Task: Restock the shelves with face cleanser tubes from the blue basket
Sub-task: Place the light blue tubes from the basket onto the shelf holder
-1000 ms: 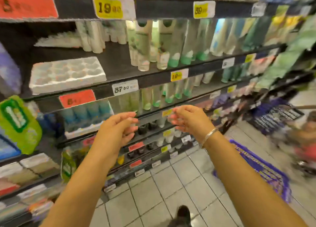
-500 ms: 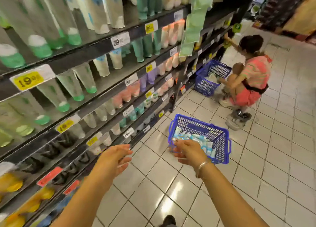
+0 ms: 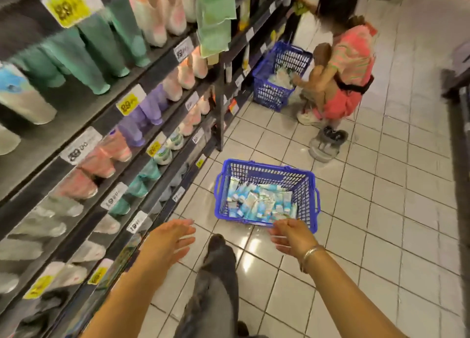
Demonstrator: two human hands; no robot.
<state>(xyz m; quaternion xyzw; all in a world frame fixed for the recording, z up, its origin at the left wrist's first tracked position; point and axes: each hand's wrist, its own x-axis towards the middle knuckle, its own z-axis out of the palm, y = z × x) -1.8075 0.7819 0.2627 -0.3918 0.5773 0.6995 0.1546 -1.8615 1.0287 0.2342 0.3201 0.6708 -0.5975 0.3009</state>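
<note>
looking down a shop aisle: pale glossy tiled floor [image 3: 381, 210] with dark grout lines, overhead light reflected near the feet. dark shelves [image 3: 106, 114] run along the left side, several tiers, stocked with upright tubes, green, pink, purple and white, most blurred. yellow and white price tags [image 3: 128, 105] sit on the shelf edges; digits only partly legible.

blue basket [image 3: 309, 205] stands on the floor just beside the shelf base, ahead of the person. face cleanser tubes [image 3: 259, 203], light blue and white, lie jumbled in its bottom. exact count cannot be told.

left hand [image 3: 167, 243]: fingers straight and slightly spread, holding nothing, short of the basket and to its left, near the lowest shelf edge. right hand [image 3: 292, 236]: fingers relaxed, loosely spread, empty, its fingertips at the near rim of the basket in the view; contact with the rim cannot be told. a metal bangle [image 3: 311, 253] sits on the right wrist. neither hand touches a tube.

grey trouser leg [image 3: 216, 287] shows between the arms.

farther down the aisle a second person [image 3: 348, 70] in pink crouches by a second blue basket [image 3: 277, 83].
</note>
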